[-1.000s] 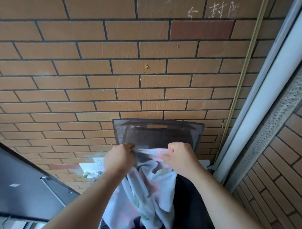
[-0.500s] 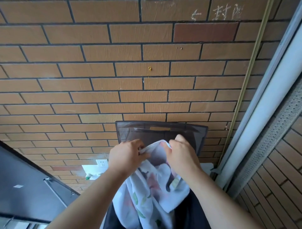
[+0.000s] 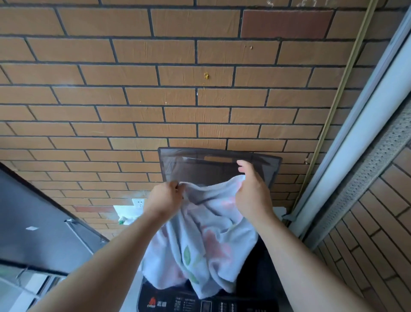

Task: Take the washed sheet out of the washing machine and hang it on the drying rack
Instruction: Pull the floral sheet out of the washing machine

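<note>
Head view: left hand [image 3: 165, 198] and right hand [image 3: 253, 197] fingers grasping floral sheet [image 3: 206, 242] top edge, sheet hanging over open washing machine [image 3: 206, 304]. Removal step; next probably lift clear, find drying rack.

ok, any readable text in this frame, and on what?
"CHIGO", blurred, only likely: under the red logo on the washing machine panel.
Two Chinese characters beside that logo: too blurred to read.
Button labels along that panel: too small.
White chalk marks on the brick wall: cut off at the top edge.
White tag on the grey panel: no legible text.
</note>
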